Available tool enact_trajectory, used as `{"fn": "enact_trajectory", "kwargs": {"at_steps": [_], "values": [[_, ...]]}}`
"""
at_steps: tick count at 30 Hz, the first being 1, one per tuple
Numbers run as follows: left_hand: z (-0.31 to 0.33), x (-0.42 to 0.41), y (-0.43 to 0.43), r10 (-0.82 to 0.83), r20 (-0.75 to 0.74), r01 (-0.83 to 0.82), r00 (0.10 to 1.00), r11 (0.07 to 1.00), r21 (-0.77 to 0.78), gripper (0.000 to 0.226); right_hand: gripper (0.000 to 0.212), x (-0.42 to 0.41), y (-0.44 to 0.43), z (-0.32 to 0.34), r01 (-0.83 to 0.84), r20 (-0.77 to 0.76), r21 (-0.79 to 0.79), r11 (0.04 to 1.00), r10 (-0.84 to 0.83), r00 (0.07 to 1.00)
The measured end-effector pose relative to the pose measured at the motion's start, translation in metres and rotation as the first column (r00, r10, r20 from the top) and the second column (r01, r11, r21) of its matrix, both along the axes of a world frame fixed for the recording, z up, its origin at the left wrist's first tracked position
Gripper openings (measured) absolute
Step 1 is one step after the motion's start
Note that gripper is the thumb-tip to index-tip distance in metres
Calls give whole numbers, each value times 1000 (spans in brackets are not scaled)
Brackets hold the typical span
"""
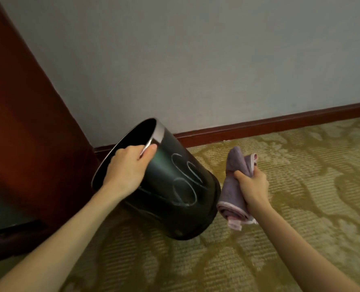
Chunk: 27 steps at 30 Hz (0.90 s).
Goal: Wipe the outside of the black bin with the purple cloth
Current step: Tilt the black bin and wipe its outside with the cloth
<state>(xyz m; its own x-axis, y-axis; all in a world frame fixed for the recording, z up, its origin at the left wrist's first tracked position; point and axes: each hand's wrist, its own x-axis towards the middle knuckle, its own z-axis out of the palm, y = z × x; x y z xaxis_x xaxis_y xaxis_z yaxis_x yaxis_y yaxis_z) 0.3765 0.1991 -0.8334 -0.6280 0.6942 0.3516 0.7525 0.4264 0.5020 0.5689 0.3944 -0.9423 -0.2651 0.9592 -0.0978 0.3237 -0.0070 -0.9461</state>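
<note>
At the far left stands a dark red wooden furniture panel, and just to its right the black bin is tipped over on a slant above the patterned carpet. Its open mouth points up and to the far left and its base points to the near right, so its long axis runs diagonally from the panel toward the cloth. Whether the base rests on the carpet cannot be told. The left hand grips the silver-banded rim, fingers curled inside the mouth and thumb pressed on the outside. The upturned side wall carries looping white scribble marks, and that face looks up and to the right. Just right of the bin's lower wall hangs the purple cloth, bunched and folded with a pale pink edge, clutched round its middle by the right hand. The cloth lies close beside the bin, though contact cannot be made out. The right hand is the nearer one to the marked wall. A short sweep to the left and slightly up would likely bring the cloth onto the scribbles, while the left hand steadies the rim.
</note>
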Motion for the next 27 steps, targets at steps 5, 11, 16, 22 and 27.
{"fn": "enact_trajectory", "kwargs": {"at_steps": [5, 11, 16, 22, 27], "values": [[0, -44, -14, 183, 111, -188, 977, 981, 36, 55, 32, -39, -20, 22, -100, -29, 69, 993, 102, 994], [-2, -68, -20, 314, 150, -319, 937, 948, 8, 58, 12, -72, -49, 42, -196, -18, 194, 961, 204, 979], [-2, -75, -15, 392, 119, -394, 912, 919, -9, 56, 24, -93, -84, 32, -266, 108, 382, 885, 243, 964], [0, -77, -10, 294, 58, -295, 954, 955, 18, 55, 31, -120, -90, 27, -167, 166, 479, 862, 98, 981], [-5, -84, -9, 230, -62, -227, 971, 972, 57, 56, 24, -142, -57, 35, -159, 204, 438, 885, 75, 976]]}}
